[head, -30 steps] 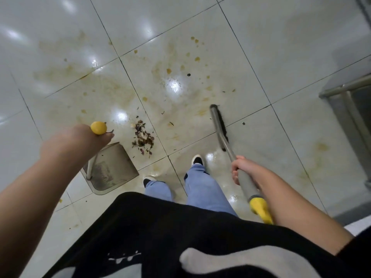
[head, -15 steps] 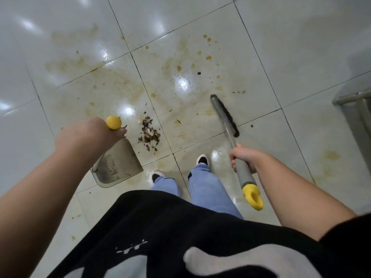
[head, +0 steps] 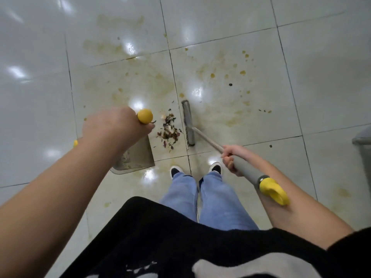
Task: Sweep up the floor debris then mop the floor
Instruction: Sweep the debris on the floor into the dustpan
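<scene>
Reference landmark: the small pile of dark, leafy floor debris (head: pixel 169 130) lying on the glossy white tiled floor (head: pixel 321 77).

Left hand (head: pixel 115 127): fingers curled tight around the upright handle of the grey metal dustpan (head: pixel 136 155). Only the round yellow cap (head: pixel 145 116) of that handle shows above the fist. The dustpan tray rests on the floor just left of the debris pile, its open edge facing the pile and close to it; contact cannot be confirmed.

Right hand (head: pixel 230 160): fingers wrapped around the grey padded grip of the long-handled broom (head: pixel 210 143). The grip ends in a yellow hanging cap (head: pixel 274 190), which lies against the right forearm. The grey broom head (head: pixel 188 123) stands on the floor just right of the debris pile, its length running parallel to the pile, apart from it by a narrow strip of tile.

Brown and yellow liquid stains (head: pixel 226 77) spread over the tiles beyond and to the right of the pile. Two dark-and-white shoes (head: pixel 215 168) and blue jeans (head: pixel 218 199) stand nearer the camera than the pile.

Markings: the black garment (head: pixel 170 237) carries white graphics at the bottom edge; nothing legible. No brand text is readable on either tool.
</scene>
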Action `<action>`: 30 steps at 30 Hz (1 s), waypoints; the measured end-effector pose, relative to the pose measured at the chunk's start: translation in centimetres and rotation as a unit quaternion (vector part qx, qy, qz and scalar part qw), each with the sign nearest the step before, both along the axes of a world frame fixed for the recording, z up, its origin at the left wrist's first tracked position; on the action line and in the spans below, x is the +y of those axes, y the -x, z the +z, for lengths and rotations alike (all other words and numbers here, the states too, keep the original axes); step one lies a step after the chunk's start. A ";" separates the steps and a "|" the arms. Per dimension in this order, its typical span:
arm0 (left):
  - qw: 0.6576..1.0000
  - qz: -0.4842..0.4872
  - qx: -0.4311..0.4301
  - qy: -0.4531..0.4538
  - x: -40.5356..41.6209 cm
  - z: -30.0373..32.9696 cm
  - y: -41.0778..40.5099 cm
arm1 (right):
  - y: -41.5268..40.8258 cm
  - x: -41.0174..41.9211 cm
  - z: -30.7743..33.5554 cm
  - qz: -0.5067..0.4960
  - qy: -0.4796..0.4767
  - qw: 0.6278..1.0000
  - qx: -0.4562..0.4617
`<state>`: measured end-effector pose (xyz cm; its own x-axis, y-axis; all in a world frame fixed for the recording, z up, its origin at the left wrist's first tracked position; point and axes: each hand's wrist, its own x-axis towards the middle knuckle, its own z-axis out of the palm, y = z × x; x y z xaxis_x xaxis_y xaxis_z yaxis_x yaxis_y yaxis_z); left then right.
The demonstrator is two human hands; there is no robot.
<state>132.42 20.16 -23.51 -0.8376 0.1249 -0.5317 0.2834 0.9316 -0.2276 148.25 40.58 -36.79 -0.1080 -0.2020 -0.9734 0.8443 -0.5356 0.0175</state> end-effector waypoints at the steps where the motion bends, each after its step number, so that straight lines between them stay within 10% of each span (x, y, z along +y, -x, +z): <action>1: 1.000 -0.002 0.000 -0.012 -0.8 0.2 0.2 | 0.4 -0.7 0.2 0.005 -0.018 1.000 0.011; 11: 0.998 -0.007 0.006 -0.058 -4.9 1.0 1.7 | 6.9 -9.0 -0.7 0.214 -0.136 0.967 0.021; 30: 0.998 0.030 -0.027 -0.039 -2.8 1.3 4.2 | 1.2 1.5 2.8 -0.018 -0.154 0.988 -0.012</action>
